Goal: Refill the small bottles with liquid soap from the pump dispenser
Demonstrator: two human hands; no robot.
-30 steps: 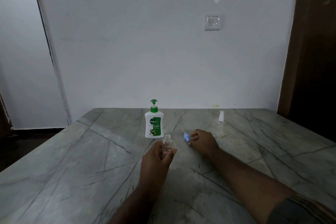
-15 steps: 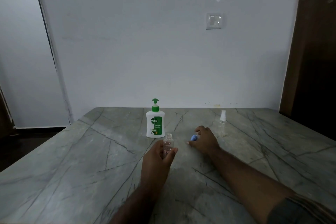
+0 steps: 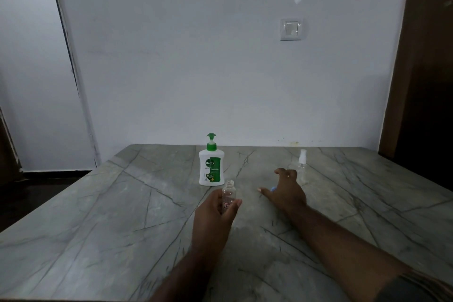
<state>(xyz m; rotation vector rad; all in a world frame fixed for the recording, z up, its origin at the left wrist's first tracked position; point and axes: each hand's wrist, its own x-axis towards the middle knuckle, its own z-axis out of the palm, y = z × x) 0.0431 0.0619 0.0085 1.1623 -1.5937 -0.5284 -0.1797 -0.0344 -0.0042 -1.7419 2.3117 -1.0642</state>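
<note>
Before the Dettol pump dispenser [image 3: 211, 167], the left hand [image 3: 215, 213] grips an uncapped small bottle [image 3: 229, 191] upright for filling; the right hand [image 3: 286, 191], fingers spread, hovers over a blue cap [image 3: 273, 188].

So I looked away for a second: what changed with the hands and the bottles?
The right hand lowered the blue cap to the table and opened, apparently letting it go. Left hand keeps its grip on the small bottle; pump dispenser and spray bottle unmoved.

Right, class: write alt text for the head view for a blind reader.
A left hand grips an uncapped clear small bottle at a marble table, near a green-and-white pump dispenser; the right hand, fingers spread, is beside a blue cap.
</note>
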